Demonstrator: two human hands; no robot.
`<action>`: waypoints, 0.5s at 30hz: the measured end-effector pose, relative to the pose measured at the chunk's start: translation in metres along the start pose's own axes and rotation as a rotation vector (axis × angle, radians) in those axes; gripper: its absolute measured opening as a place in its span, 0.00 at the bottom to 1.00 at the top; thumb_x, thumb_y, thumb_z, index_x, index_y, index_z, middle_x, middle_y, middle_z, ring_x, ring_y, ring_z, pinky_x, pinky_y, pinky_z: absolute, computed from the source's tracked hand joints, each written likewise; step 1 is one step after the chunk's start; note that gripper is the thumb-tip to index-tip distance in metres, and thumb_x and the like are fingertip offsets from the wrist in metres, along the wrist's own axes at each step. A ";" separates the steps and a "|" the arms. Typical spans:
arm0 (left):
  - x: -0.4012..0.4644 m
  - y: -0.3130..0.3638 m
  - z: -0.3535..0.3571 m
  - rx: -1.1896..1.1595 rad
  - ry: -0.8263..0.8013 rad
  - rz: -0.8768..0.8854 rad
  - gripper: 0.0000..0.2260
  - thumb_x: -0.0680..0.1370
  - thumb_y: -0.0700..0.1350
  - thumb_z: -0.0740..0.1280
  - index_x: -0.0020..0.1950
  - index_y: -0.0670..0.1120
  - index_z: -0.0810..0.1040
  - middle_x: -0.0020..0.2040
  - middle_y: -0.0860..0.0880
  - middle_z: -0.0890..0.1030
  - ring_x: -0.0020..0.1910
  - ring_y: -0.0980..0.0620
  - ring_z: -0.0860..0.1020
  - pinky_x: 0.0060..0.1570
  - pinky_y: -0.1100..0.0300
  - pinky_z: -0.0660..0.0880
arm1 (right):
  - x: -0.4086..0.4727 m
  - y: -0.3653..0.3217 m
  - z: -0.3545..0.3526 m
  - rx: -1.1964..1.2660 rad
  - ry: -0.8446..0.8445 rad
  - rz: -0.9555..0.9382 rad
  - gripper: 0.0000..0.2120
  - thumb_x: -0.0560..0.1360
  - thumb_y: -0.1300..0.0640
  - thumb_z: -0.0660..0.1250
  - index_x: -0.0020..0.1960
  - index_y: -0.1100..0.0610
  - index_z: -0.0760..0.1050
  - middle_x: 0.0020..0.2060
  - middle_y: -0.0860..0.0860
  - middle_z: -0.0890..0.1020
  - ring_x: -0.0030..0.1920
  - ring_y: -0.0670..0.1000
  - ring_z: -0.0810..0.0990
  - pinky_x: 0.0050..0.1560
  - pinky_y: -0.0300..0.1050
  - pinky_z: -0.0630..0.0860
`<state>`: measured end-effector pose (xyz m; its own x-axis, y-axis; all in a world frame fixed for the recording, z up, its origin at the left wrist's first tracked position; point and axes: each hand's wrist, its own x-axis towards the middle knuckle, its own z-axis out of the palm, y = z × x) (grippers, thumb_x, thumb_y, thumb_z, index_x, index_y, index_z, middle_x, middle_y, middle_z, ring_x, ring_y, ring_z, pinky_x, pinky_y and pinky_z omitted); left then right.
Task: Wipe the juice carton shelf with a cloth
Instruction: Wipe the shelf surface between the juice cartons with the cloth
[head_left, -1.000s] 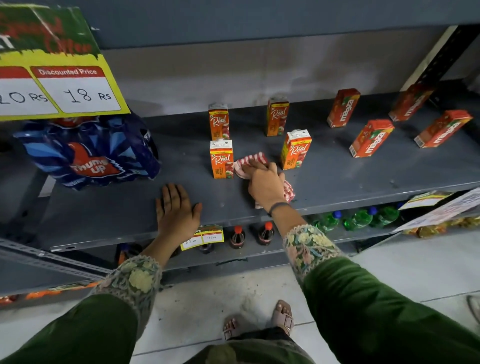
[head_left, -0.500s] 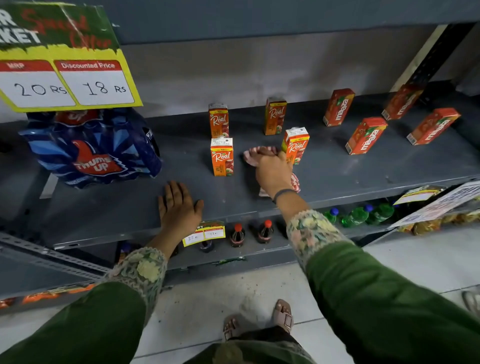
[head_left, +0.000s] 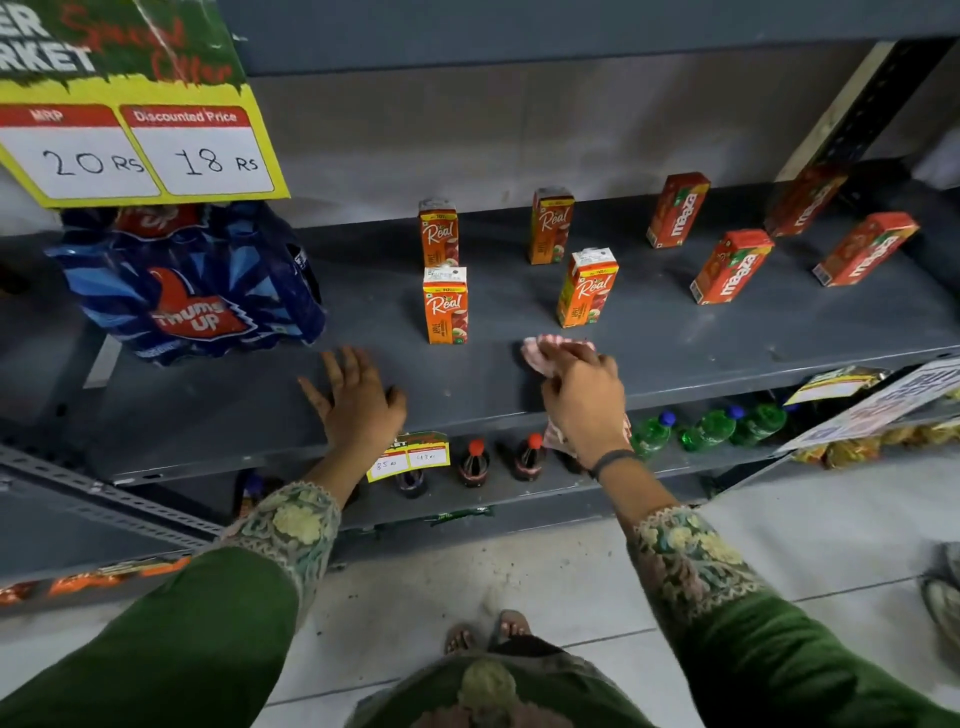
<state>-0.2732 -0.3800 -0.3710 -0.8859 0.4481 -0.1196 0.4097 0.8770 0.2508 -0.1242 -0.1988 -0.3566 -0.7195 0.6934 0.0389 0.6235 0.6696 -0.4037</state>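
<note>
A grey metal shelf (head_left: 675, 353) carries several small juice cartons. Orange Real cartons (head_left: 445, 306) stand at its middle, one (head_left: 587, 287) tilted just behind the cloth. Red Maaza cartons (head_left: 730, 267) stand to the right. My right hand (head_left: 584, 402) is closed on a red-and-white checked cloth (head_left: 543, 353) and presses it on the shelf near the front edge, in front of the Real cartons. Part of the cloth hangs below the shelf lip. My left hand (head_left: 356, 397) lies flat on the shelf front, fingers spread, holding nothing.
A blue Thums Up bottle pack (head_left: 192, 291) sits at the shelf's left under a hanging yellow price sign (head_left: 135, 140). The lower shelf holds dark cola bottles (head_left: 475, 462), green bottles (head_left: 709, 428) and a price tag (head_left: 410, 456). Tiled floor and my sandalled feet lie below.
My right hand has pulled the cloth from between the Real cartons toward the shelf's front edge. The left hand has stayed flat in place.
</note>
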 end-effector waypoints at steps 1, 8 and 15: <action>0.002 0.003 -0.002 -0.046 0.108 0.034 0.30 0.78 0.49 0.57 0.76 0.41 0.51 0.78 0.43 0.51 0.78 0.44 0.44 0.71 0.40 0.34 | -0.002 -0.001 0.000 -0.023 0.002 0.027 0.22 0.73 0.58 0.63 0.66 0.50 0.71 0.64 0.58 0.73 0.58 0.65 0.70 0.56 0.57 0.73; 0.053 0.047 -0.022 -0.494 0.042 0.052 0.32 0.68 0.50 0.75 0.69 0.45 0.68 0.67 0.43 0.75 0.67 0.41 0.71 0.66 0.42 0.68 | -0.013 -0.005 0.004 0.048 -0.133 -0.239 0.21 0.71 0.57 0.62 0.64 0.49 0.73 0.64 0.54 0.77 0.58 0.64 0.73 0.59 0.56 0.75; 0.060 0.061 -0.012 -0.459 0.127 0.025 0.21 0.68 0.50 0.74 0.59 0.48 0.76 0.58 0.45 0.82 0.61 0.41 0.76 0.64 0.42 0.65 | 0.003 0.037 -0.015 0.073 0.122 0.125 0.22 0.71 0.59 0.64 0.66 0.53 0.72 0.65 0.58 0.73 0.57 0.66 0.70 0.58 0.59 0.74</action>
<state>-0.3036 -0.3019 -0.3513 -0.9085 0.4179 0.0029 0.3179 0.6865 0.6539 -0.0986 -0.1678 -0.3573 -0.5927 0.8001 0.0927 0.6789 0.5582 -0.4770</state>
